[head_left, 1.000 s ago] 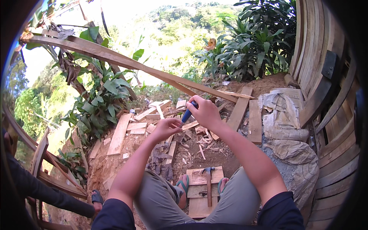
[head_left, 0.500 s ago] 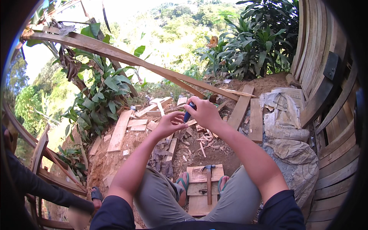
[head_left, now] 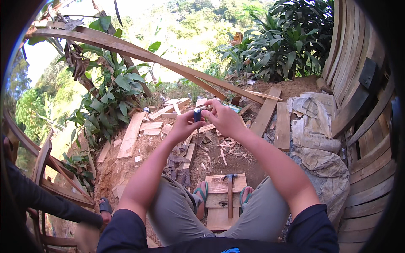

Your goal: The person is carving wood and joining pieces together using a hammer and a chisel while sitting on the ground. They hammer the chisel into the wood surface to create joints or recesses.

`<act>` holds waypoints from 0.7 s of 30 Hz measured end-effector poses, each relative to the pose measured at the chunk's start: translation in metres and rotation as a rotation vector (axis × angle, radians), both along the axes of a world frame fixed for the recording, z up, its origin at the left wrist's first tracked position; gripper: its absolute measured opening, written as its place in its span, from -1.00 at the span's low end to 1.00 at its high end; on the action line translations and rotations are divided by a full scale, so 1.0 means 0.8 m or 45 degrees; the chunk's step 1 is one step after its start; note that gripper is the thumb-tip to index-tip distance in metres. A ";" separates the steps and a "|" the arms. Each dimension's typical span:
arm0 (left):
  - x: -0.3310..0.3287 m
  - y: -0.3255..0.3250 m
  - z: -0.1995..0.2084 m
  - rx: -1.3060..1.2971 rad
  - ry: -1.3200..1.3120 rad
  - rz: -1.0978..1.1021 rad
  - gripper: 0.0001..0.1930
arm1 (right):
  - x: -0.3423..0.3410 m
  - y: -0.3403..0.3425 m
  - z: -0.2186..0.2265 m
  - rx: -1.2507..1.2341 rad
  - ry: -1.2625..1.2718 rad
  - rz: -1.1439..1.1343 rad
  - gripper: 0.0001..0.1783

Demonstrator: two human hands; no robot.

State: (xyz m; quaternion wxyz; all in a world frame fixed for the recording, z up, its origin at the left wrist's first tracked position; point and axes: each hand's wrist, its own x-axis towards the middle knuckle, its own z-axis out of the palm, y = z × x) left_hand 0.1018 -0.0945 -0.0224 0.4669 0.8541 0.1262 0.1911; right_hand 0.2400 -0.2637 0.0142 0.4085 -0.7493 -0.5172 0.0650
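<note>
A screwdriver with a dark blue handle [head_left: 197, 114] stands upright in my left hand [head_left: 184, 126], its thin shaft pointing down. Fingers of that hand wrap around the handle. Just to the right of it, my right hand [head_left: 224, 121] is bent inward, thumb and fingertips drawn together beside the handle's top. Whatever those fingertips hold, if anything, is too small to make out. Below, between my feet, a claw hammer [head_left: 230, 198] with a brown wooden handle lies across pale wooden boards [head_left: 214, 183].
Wood offcuts [head_left: 131, 135] and shavings [head_left: 228, 152] litter the dirt ahead. A long beam [head_left: 139, 63] slants across the far side. On the right are torn sacks [head_left: 314, 126] and a slatted wooden wall [head_left: 371, 185]. Another person's sleeved arm [head_left: 55, 202] shows at lower left.
The screwdriver has gone from my right hand into my left and now points straight down. My left hand has closed around it, while my right has shifted slightly beside it.
</note>
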 end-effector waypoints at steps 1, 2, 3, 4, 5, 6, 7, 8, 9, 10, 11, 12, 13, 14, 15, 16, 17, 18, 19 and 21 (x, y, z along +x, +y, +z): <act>-0.001 0.005 -0.002 -0.001 0.005 0.029 -0.64 | 0.004 -0.002 -0.004 -0.018 -0.013 -0.024 -0.58; 0.000 0.011 -0.008 0.014 -0.039 0.033 -0.65 | 0.010 -0.003 -0.018 -0.024 -0.076 -0.007 -0.61; 0.003 0.021 -0.013 0.028 -0.081 0.039 -0.66 | 0.017 -0.004 -0.034 -0.113 -0.134 -0.008 -0.62; 0.007 0.024 -0.014 0.110 -0.075 0.057 -0.67 | 0.028 -0.006 -0.060 -0.188 -0.248 -0.012 -0.64; 0.009 0.025 -0.013 0.181 -0.059 0.072 -0.68 | 0.034 -0.008 -0.087 -0.275 -0.352 -0.008 -0.66; 0.008 0.027 -0.012 0.183 -0.029 0.073 -0.68 | 0.032 -0.011 -0.104 -0.504 -0.354 0.037 -0.69; 0.005 0.026 -0.010 0.169 -0.044 0.084 -0.65 | 0.025 -0.016 -0.127 -0.741 -0.340 0.100 -0.70; 0.009 0.030 -0.010 0.228 -0.089 0.064 -0.63 | 0.027 -0.025 -0.152 -0.987 -0.456 0.197 -0.69; 0.005 0.030 -0.008 0.179 -0.011 0.067 -0.63 | 0.016 -0.039 -0.185 -1.211 -0.566 0.313 -0.66; -0.003 0.034 -0.014 0.216 -0.007 0.052 -0.61 | -0.010 -0.057 -0.220 -1.382 -0.567 0.354 -0.62; -0.011 0.042 -0.023 0.262 -0.055 0.020 -0.59 | -0.031 -0.066 -0.246 -1.531 -0.588 0.396 -0.58; -0.013 0.039 -0.026 0.293 -0.044 0.004 -0.58 | -0.051 -0.076 -0.275 -1.742 -0.396 0.301 -0.47; -0.018 0.037 -0.023 0.340 -0.032 -0.001 -0.57 | -0.074 -0.091 -0.305 -1.719 -0.253 0.190 -0.39; -0.025 0.036 -0.019 0.342 -0.010 -0.006 -0.58 | -0.101 -0.104 -0.325 -1.677 -0.071 0.156 -0.24; -0.024 0.031 -0.010 0.346 -0.006 -0.021 -0.59 | -0.115 -0.124 -0.359 -1.613 0.117 -0.068 -0.11; -0.029 0.029 -0.010 0.343 0.013 -0.029 -0.60 | -0.134 -0.140 -0.384 -1.492 0.299 -0.256 -0.01; -0.033 0.033 -0.006 0.340 -0.003 -0.025 -0.60 | -0.154 -0.149 -0.404 -1.478 0.313 -0.331 -0.06; -0.040 0.038 -0.003 0.338 -0.014 -0.019 -0.61 | -0.176 -0.157 -0.422 -1.462 0.330 -0.403 -0.10; -0.039 0.037 -0.008 0.315 -0.037 -0.027 -0.61 | -0.185 -0.174 -0.444 -1.463 0.344 -0.496 -0.13; -0.034 0.041 -0.011 0.203 -0.145 -0.044 -0.54 | -0.183 -0.191 -0.476 -1.460 0.479 -0.585 0.00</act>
